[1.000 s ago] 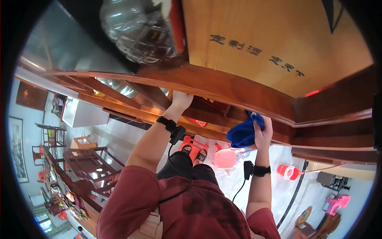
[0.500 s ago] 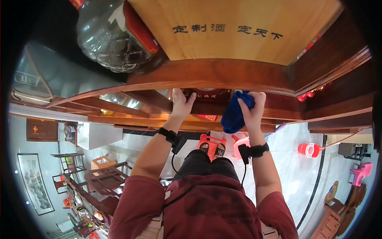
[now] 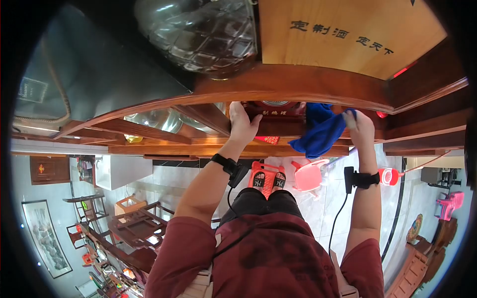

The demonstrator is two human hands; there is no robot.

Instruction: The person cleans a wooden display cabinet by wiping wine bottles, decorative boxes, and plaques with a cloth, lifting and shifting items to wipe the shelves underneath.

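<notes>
A dark red box (image 3: 274,113) with gold characters stands in a compartment below the wooden ledge, its upper part cut off by the ledge. My left hand (image 3: 242,123) grips its left edge, thumb at the front; the fingertips are partly hidden. My right hand (image 3: 361,130) is closed on a bunched blue cloth (image 3: 322,133) at its right end. The cloth hangs across the right side of the box's compartment, its other end drooping over the shelf edge.
Above the ledge (image 3: 308,85) stand a large glass bottle (image 3: 198,37) and a wooden box (image 3: 343,54) with black characters. My feet are on a red plastic stool (image 3: 268,178); a pink stool (image 3: 308,177) stands beside it. A red bucket (image 3: 388,176) is farther right.
My right hand has moved right, stretching the blue cloth out sideways from its bunched hang. My left hand stays at the box's left edge. The view has shifted left.
</notes>
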